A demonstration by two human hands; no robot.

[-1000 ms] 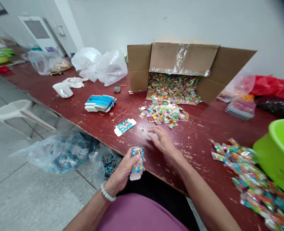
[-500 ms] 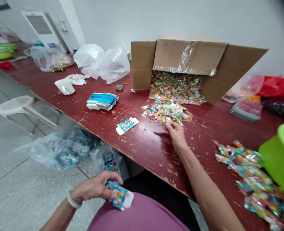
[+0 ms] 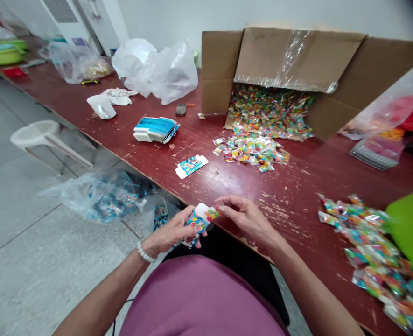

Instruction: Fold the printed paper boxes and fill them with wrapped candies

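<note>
My left hand (image 3: pixel 178 229) is closed around a small blue printed candy box (image 3: pixel 197 223), its white end flap raised, above my lap. Between the fingertips of my right hand (image 3: pixel 243 215) is a small clear packet of colourful candies (image 3: pixel 213 213), held right at the box's open end. Whether part of the packet is inside the box I cannot tell. On the table beyond lies another flat blue box (image 3: pixel 192 166). Behind it sits a loose pile of candy packets (image 3: pixel 251 150), spilling from a large cardboard box (image 3: pixel 297 60) tipped toward me.
A stack of flattened blue boxes (image 3: pixel 156 129), a white mug (image 3: pixel 101 107) and a phone (image 3: pixel 181 109) rest on the red table (image 3: pixel 150 163). More candy strips (image 3: pixel 374 247) lie beside a green tub (image 3: pixel 411 224) at right. Filled plastic bags (image 3: pixel 104 196) and a white stool (image 3: pixel 48 135) stand on the floor.
My right hand has come back from the pile with a candy packet to the box. My left hand has lifted the box up and to the right. The view has shifted.
</note>
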